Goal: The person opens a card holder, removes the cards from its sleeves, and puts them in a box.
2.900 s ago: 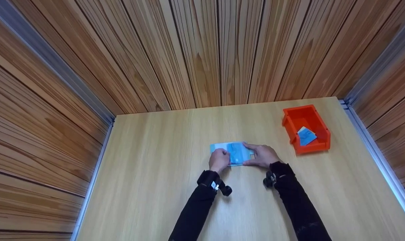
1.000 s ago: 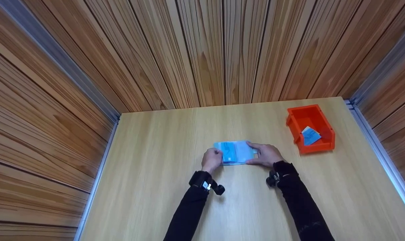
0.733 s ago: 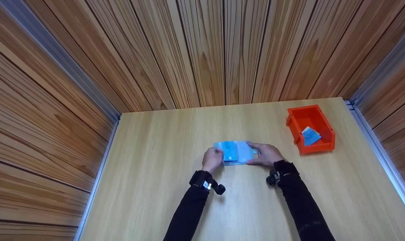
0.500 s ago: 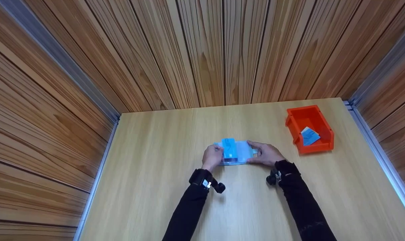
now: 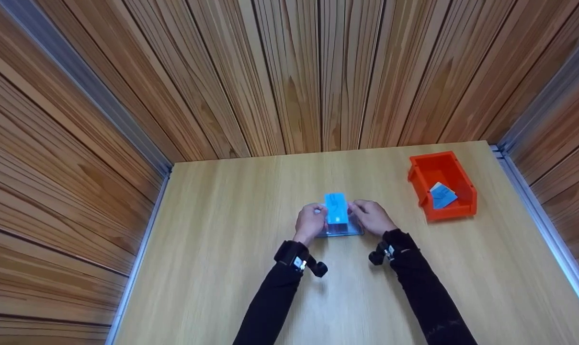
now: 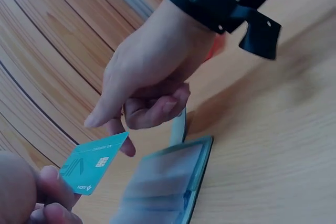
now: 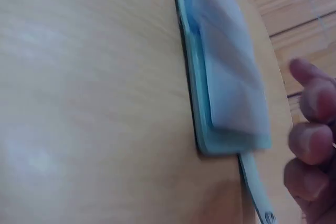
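A blue bank card with a chip is raised over the card holder, tilted. My left hand pinches its left edge between thumb and fingers, as the left wrist view also shows. At the card's opposite edge is my right hand, its fingers loosely bent and the fingertips close to the card's corner. Below both hands the pale blue card holder lies open on the table, showing translucent plastic sleeves. A strap with a snap button sticks out from its end.
An orange bin stands at the back right of the wooden table, with blue cards inside. Wood-panelled walls and metal rails border the table.
The card, first flat on the holder and shifted left, has been lifted up and tilted by my left hand. My right hand has left the holder's right edge and moved left to the card.
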The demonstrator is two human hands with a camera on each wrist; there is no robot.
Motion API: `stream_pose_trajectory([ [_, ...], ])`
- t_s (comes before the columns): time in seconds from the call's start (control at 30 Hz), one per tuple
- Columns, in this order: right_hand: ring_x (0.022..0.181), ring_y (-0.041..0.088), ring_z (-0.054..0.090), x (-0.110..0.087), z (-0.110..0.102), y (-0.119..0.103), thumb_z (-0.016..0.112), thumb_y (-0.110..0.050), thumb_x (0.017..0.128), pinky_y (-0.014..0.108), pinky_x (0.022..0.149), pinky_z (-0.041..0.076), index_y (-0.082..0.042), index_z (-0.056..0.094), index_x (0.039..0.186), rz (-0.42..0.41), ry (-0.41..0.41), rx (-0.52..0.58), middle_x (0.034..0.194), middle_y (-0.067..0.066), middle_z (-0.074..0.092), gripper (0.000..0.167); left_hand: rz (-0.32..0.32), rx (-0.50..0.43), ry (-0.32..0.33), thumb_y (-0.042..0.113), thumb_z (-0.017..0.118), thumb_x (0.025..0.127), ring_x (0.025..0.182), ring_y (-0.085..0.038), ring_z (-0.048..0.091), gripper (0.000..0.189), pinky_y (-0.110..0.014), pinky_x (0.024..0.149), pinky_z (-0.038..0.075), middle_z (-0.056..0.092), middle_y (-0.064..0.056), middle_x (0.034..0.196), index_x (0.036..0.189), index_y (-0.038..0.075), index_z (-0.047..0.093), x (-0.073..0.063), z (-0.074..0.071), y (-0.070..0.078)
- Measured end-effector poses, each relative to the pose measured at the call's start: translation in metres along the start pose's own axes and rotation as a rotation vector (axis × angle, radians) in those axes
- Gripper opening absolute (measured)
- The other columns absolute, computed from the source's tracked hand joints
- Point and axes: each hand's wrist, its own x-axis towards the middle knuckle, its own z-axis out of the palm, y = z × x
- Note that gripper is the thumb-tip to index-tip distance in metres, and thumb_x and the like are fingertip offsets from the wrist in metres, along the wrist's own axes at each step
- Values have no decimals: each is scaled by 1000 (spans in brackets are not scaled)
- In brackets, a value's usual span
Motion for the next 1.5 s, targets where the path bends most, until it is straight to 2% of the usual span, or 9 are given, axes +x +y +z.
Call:
stream_pose_trajectory([
  [0.23,65,18,52,0,8,-5,54,-35,109,28,60,40,-10,67,99,-32,59,54,70,-3,53,30,16,-31,11,20,61,104,55,-14,59,17,-22,51,36,66,-4,62,102,11,75,-1,4,5],
  [0.4,55,12,47,1,10,-4,58,-23,107,23,53,36,-5,67,94,-113,81,128,61,-7,48,25,62,-49,-16,18,60,104,53,-13,56,16,-21,49,35,59,2,58,103,10,73,-1,5,1],
  [0.7,66,14,50,1,11,1,58,-19,107,25,62,39,-6,69,94,-134,118,24,69,-6,50,21,97,37,-60,24,61,105,54,-8,55,18,-21,51,39,59,6,61,113,13,72,1,3,-8],
  [0.8,68,15,51,0,11,1,59,-20,107,26,63,39,-7,68,93,-126,117,26,70,-5,50,21,159,152,-33,26,63,103,56,-7,56,20,-22,54,39,62,6,66,117,15,74,2,1,-11],
  [0.87,68,16,50,0,9,1,58,-20,107,26,63,39,-7,67,92,-116,116,27,71,-5,50,22,233,298,9,25,65,102,60,-9,58,21,-24,57,40,66,5,73,119,17,75,3,-1,-14],
  [1.0,70,17,50,0,5,0,58,-22,107,26,63,39,-8,65,91,-87,124,28,73,-4,49,22,366,667,126,26,70,98,86,-17,64,28,-31,71,49,71,-1,101,125,19,74,4,-3,-25],
  [1.1,72,19,50,-1,1,0,58,-24,107,27,65,39,-8,66,94,-67,130,22,75,-3,50,22,390,836,163,31,73,96,106,-23,62,38,-38,83,50,68,-4,120,132,20,71,4,-3,-32],
  [1.27,76,21,51,-1,-5,0,57,-27,108,29,68,39,-9,65,96,-31,125,23,77,-1,49,23,393,927,155,36,74,94,113,-24,60,43,-41,88,45,66,-4,129,136,23,69,4,-3,-38],
  [1.5,73,22,49,-1,-11,1,57,-25,108,28,65,38,-9,62,91,-64,140,20,73,-2,45,24,391,926,129,34,73,96,113,-23,59,44,-38,86,43,64,-2,133,138,24,68,3,-1,-42],
])
